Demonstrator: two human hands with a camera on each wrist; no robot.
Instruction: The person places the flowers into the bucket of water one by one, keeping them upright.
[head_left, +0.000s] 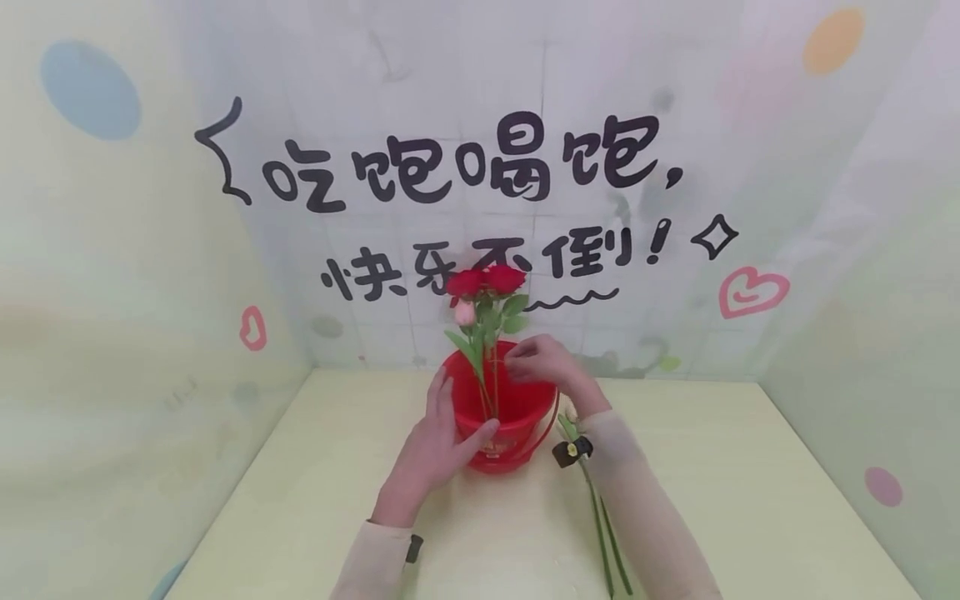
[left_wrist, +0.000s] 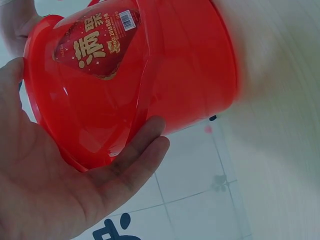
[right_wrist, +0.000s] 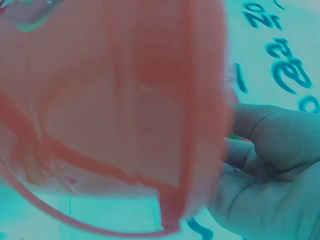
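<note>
A red plastic bucket (head_left: 517,454) stands upright on the table, its label showing in the left wrist view. My left hand (head_left: 427,446) holds it from the left side, thumb across the front rim and fingers along the outer wall. Inside the bucket stand artificial flowers: red roses (head_left: 504,280) and a pink bud (head_left: 465,313) on green stems. My right hand (head_left: 546,364) is over the right rim, fingers bent close to the stems. In the right wrist view the bucket wall hides its fingertips, so I cannot tell whether they pinch a stem.
More long green flower stems (head_left: 596,500) lie on the pale table (head_left: 750,500) right of the bucket, partly under the right forearm. The bucket's thin handle (head_left: 551,425) hangs down on the right. Behind stands a wall (head_left: 420,67) with dark lettering.
</note>
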